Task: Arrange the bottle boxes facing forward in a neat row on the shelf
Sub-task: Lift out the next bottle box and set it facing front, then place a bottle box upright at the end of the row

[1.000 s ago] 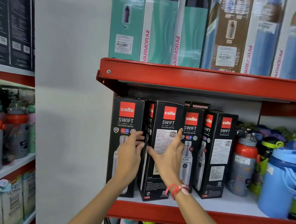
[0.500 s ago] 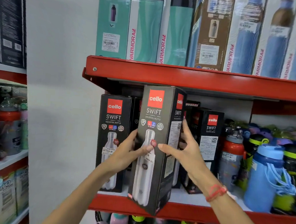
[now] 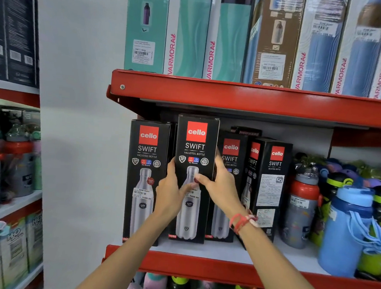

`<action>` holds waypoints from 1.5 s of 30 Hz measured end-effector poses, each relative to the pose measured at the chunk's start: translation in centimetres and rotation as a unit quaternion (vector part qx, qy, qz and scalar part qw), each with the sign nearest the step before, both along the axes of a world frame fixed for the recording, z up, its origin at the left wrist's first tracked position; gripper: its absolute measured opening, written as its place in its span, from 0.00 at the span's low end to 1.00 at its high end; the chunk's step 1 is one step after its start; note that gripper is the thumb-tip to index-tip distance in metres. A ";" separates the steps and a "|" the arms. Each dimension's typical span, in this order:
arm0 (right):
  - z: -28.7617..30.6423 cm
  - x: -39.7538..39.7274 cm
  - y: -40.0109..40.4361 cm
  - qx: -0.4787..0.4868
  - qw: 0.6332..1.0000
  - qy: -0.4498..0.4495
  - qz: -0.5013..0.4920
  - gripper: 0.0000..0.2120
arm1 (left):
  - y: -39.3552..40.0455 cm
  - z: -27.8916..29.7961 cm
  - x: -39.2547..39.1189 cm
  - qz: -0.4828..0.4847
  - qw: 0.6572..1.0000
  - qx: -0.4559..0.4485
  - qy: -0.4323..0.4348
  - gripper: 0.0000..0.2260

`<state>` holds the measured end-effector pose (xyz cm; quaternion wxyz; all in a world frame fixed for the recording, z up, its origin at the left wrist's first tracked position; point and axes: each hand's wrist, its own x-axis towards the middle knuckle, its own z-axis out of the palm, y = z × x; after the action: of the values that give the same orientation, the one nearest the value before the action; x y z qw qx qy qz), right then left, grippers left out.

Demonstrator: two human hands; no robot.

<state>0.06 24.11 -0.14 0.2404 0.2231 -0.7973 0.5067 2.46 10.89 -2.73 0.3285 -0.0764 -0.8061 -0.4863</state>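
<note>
A black cello SWIFT box, its front bearing a steel bottle picture, was held upright on the red shelf, clamped between the left hand and right hand.

We face a plain white wall between two racks of red shelves; light seems even and soft; its source is out of view.
</note>
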 end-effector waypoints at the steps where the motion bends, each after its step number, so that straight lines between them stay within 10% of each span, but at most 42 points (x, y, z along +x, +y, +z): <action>1: -0.5 -0.3 -0.3 -0.004 1.000 0.014 -0.016 0.40 | 0.0 -0.2 -0.3 0.011 1.000 -0.003 -0.007 0.34; 14: -3.0 -3.3 -0.9 0.030 0.989 0.029 -0.145 0.40 | 0.8 -1.4 -3.5 0.112 0.986 -0.103 -0.066 0.37; 23: -2.3 -1.5 4.7 -0.024 0.948 0.171 -0.266 0.15 | 4.3 -1.6 -2.4 0.101 0.943 -0.250 0.197 0.32; 29: -3.6 -3.1 9.5 -0.027 0.902 0.061 -0.426 0.46 | 8.7 -2.4 -3.0 -0.037 0.979 -0.152 0.133 0.15; 33: -4.9 -4.2 11.6 -0.045 0.938 -0.085 -0.333 0.59 | 10.2 -3.0 -3.9 -0.077 0.994 -0.070 0.036 0.13; 45: -0.7 3.2 18.1 -0.091 0.987 -0.015 -0.134 0.44 | 13.2 -1.4 -3.1 -0.272 0.959 0.010 -0.075 0.32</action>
<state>3.27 42.19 -0.84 0.3137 0.0842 -0.7737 0.5440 -0.62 24.14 -4.09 0.1234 -0.2528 -0.7721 -0.5698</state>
